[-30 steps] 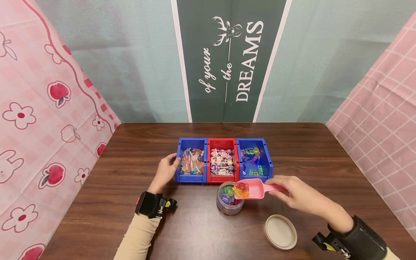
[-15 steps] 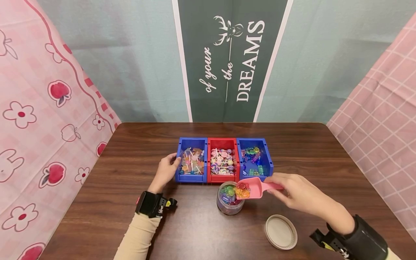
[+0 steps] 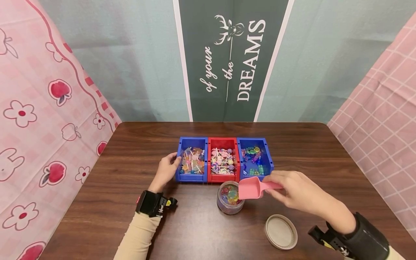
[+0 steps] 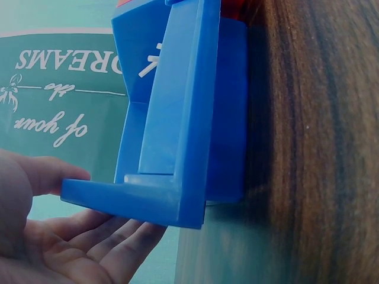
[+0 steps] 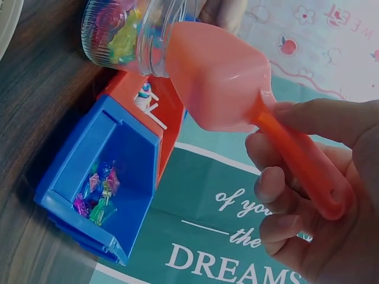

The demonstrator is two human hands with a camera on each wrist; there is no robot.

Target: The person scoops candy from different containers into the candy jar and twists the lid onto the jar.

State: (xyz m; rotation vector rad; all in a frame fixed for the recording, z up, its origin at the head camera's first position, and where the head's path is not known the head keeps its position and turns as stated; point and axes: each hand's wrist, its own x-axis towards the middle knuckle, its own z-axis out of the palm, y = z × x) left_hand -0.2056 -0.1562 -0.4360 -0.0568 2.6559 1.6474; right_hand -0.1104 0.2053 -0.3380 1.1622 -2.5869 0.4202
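Observation:
My right hand [image 3: 294, 189] grips the handle of a pink scoop [image 3: 249, 188]. The scoop's bowl is bare inside and its lip overlaps the rim of a clear jar [image 3: 227, 208] in the head view. Colourful translucent candy-like pieces [image 3: 231, 195] fill the jar. My left hand [image 3: 167, 171] holds the outer side wall of the left blue bin [image 4: 177, 118], thumb at the rim and fingers against the outside. That bin contains small lollipop-like pieces [image 3: 194, 160]. In the right wrist view, the scoop [image 5: 222, 77] is tilted beside the jar's mouth.
A red bin [image 3: 222, 178] with striped lollipops stands between the left bin and another blue bin [image 3: 268, 160], which has a few translucent pieces. A round jar lid [image 3: 281, 232] lies on the wooden table [image 3: 191, 231], right of the jar.
The orange and red pieces have left the scoop and dropped into the jar. The scoop has shifted slightly right. My left hand keeps its place on the bin.

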